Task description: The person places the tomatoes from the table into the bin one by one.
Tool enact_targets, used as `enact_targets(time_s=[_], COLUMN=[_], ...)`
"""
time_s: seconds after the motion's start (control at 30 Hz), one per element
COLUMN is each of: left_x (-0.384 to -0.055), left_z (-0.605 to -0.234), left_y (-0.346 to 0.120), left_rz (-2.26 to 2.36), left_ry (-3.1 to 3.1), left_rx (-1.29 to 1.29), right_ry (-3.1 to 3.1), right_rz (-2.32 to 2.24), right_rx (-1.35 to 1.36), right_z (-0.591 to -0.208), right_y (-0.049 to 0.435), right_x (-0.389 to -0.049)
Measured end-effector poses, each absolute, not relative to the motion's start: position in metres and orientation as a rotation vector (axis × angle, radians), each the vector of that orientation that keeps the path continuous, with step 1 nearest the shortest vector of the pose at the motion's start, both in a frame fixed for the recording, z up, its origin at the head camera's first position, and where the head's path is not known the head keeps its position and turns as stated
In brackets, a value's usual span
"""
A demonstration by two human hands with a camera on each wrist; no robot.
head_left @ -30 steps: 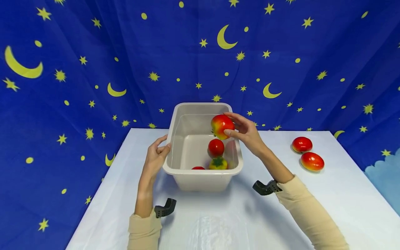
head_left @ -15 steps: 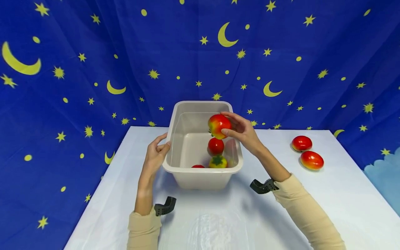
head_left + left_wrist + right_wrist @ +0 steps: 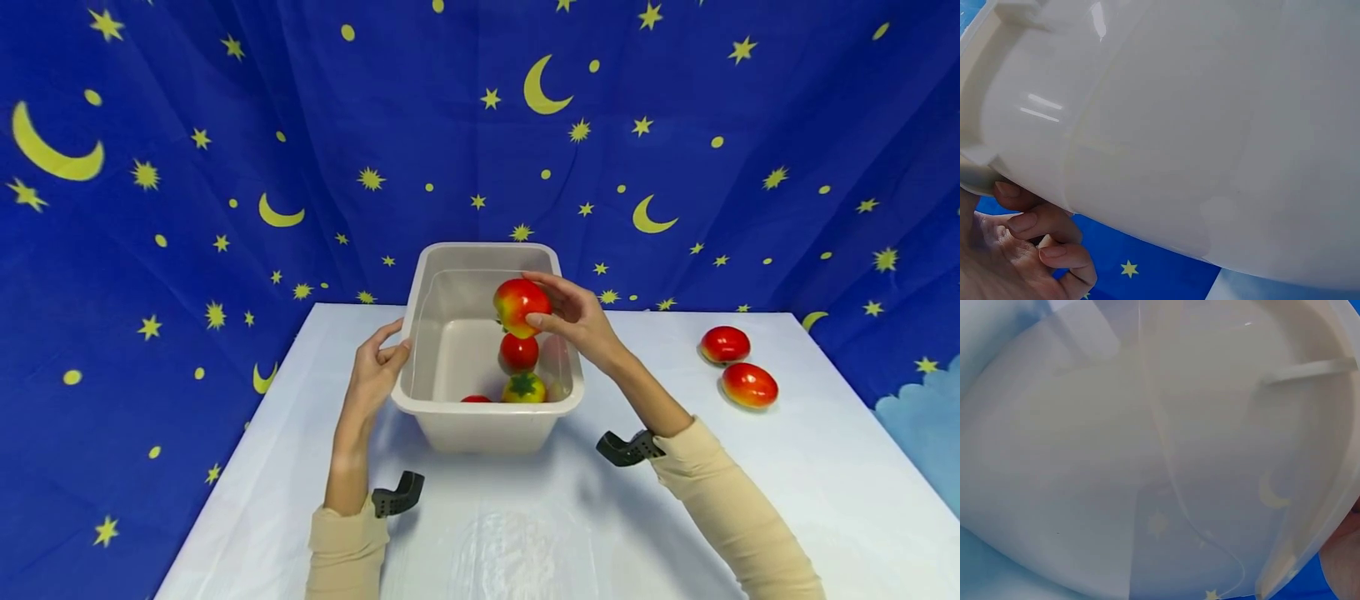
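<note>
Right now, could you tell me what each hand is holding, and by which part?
The right hand holds a red-and-yellow fruit by its side, above the tub. The left hand grips the tub's left rim.

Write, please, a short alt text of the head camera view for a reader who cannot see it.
A person's right hand holds a red-and-yellow fruit over a beige plastic tub on a white table, while the left hand grips the tub's left rim. Three fruits lie in the tub; two more red fruits sit at right.
</note>
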State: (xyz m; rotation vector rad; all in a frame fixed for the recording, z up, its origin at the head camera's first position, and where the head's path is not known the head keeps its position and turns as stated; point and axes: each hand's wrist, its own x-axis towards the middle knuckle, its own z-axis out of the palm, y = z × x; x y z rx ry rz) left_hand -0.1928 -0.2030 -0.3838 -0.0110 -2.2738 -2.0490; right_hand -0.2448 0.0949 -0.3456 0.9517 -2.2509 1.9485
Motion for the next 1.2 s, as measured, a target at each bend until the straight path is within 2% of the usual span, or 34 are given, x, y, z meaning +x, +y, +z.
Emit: enact_targets(time_s=[0.33, 0.77, 1.2], left_x=[-0.193, -0.191, -0.19], left_z=[-0.386, -0.384, -0.383], left_y=[-0.203, -0.204, -0.203], left_rz=[-2.008, -1.995, -2.008], left_ry=[-2.338, -2.36, -2.346], left_rx=[0.033, 0.028, 0.025], right_ry=[-2.311, -2.314, -2.306], right_rz=[1.815, 1.701, 1.654], right_rx=[1.064, 1.041, 0.875], right_z=[-0.355, -0.353, -0.346], right_y=[0.098, 0.106, 0.136], right_x=[-0.245, -0.244, -0.246])
